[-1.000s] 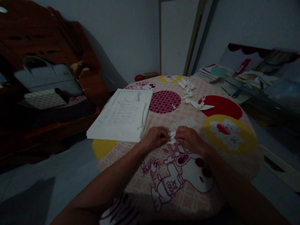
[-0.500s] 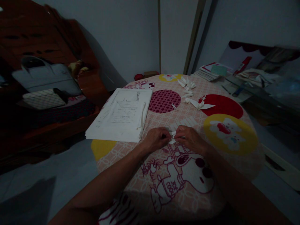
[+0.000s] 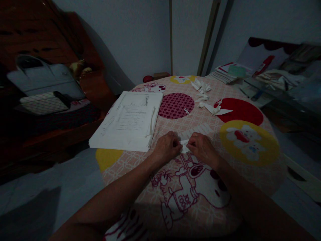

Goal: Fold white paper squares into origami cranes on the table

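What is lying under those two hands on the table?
A small folded white paper, pinched between the left hand and right hand, rests on the cartoon tablecloth. The hands cover its ends, so its full shape is hidden.

The small white folded paper scrap (image 3: pixel 185 147) is mostly hidden between the left hand (image 3: pixel 166 147) and right hand (image 3: pixel 202 149). Print on the white paper stack (image 3: pixel 130 124) is too small to read.

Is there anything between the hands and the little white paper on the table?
No, nothing visible. The left hand and right hand pinch the small paper from either side, above the tablecloth. The stack of sheets lies off to the left and the folded pieces lie farther back, both apart from it.
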